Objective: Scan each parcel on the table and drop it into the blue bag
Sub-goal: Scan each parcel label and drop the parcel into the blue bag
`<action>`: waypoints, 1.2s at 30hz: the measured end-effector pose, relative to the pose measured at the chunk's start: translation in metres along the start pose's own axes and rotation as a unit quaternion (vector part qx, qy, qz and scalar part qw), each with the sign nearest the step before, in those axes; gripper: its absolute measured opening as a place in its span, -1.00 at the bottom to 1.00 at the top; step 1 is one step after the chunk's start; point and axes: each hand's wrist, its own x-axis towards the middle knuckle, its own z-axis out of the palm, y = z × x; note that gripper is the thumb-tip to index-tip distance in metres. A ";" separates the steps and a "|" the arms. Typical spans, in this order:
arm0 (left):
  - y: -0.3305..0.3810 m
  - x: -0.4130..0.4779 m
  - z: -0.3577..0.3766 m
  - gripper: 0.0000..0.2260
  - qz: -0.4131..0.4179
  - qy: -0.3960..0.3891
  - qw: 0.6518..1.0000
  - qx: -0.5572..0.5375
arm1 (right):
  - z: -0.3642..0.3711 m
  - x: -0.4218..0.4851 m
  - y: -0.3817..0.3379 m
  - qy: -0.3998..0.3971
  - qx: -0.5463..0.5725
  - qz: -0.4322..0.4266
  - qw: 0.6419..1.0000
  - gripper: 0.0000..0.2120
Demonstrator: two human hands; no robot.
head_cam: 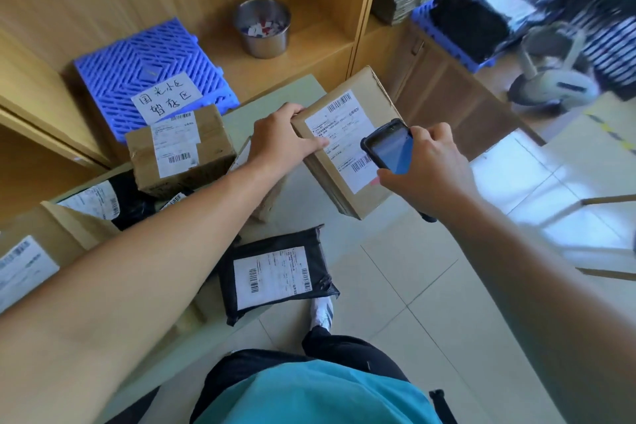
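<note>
Teal shirt fabric fills the bottom of the view, with both bare forearms reaching forward from it.

1. Left hand: fingers curled over the upper-left edge of a flat cardboard box, thumb pressed on its white label. I hold the box tilted, over the right edge of the table.
2. Right hand: clamped round a dark handheld scanner, glossy screen facing up. The unit hovers over the label, just above its lower barcode.
3. Table surface: pale green, smooth. Parcels on it, apart from the held one:
   - Cardboard boxes, three: one taped brown box with two labels; one partly hidden under my left forearm; one at the lower left.
   - Black plastic mailers, two: a crinkled one overhanging the near edge, label up, and one wedged between the boxes.
4. Wooden shelf behind the table: one blue plastic grid tile carrying a handwritten paper sign, and one round steel cup holding small scraps.
</note>
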 end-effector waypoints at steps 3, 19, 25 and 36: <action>0.011 0.001 -0.016 -0.38 0.014 0.021 1.000 -0.008 | -0.017 -0.003 -0.006 0.022 0.001 -0.008 1.000 -0.28; -0.040 -0.146 -0.219 -0.47 -0.072 0.233 0.961 -0.131 | -0.037 -0.089 -0.135 0.051 0.257 -0.192 0.946 -0.19; -0.092 -0.263 -0.287 -0.54 -0.154 0.354 0.906 -0.173 | -0.023 -0.134 -0.218 -0.010 0.257 -0.306 0.917 -0.14; -0.212 -0.440 -0.374 -0.48 -0.242 0.532 0.772 -0.249 | 0.012 -0.261 -0.390 -0.077 0.185 -0.463 0.863 -0.10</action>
